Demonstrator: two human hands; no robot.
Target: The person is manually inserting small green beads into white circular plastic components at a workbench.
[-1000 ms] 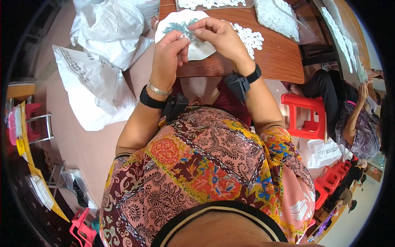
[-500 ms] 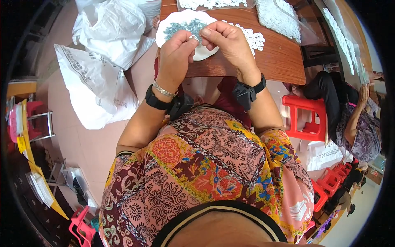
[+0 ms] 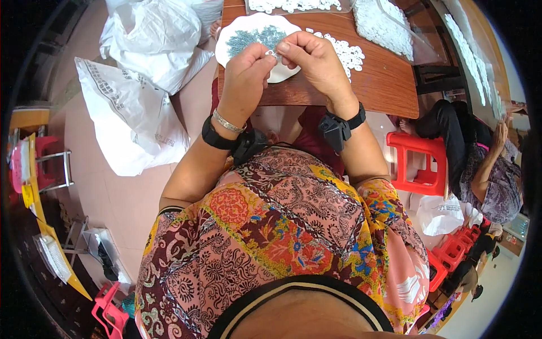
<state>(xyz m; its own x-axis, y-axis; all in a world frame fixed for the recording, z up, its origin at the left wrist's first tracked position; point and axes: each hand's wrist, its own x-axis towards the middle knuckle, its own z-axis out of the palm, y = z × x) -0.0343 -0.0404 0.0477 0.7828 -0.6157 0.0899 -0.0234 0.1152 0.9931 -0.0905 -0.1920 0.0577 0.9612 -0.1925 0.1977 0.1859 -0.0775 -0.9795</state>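
currently the left hand [image 3: 244, 70] and right hand [image 3: 311, 56] meet fingertip to fingertip above the near edge of the wooden table [image 3: 367, 90], each pinched nearly shut on one small white piece [image 3: 271, 54] held between them; its exact form is too small to tell. holding it raised and close to the body likely keeps fine work in the wearer's view. directly beneath and beyond the fingers lies a white plate [image 3: 234, 34] carrying a heap of small grey-green bits [image 3: 257, 38], placed within easy reach. just right of the right hand sits a loose pile of white pieces [image 3: 344, 53]; further out, trays of similar white pieces [image 3: 389, 28]. left of the left hand, off the table, white sacks [image 3: 135, 96] rest on the floor. far right, another person [image 3: 485, 169] sits by a red stool [image 3: 418, 161]. compared with a second ago, both hands have shifted slightly toward the plate, the pinch unchanged
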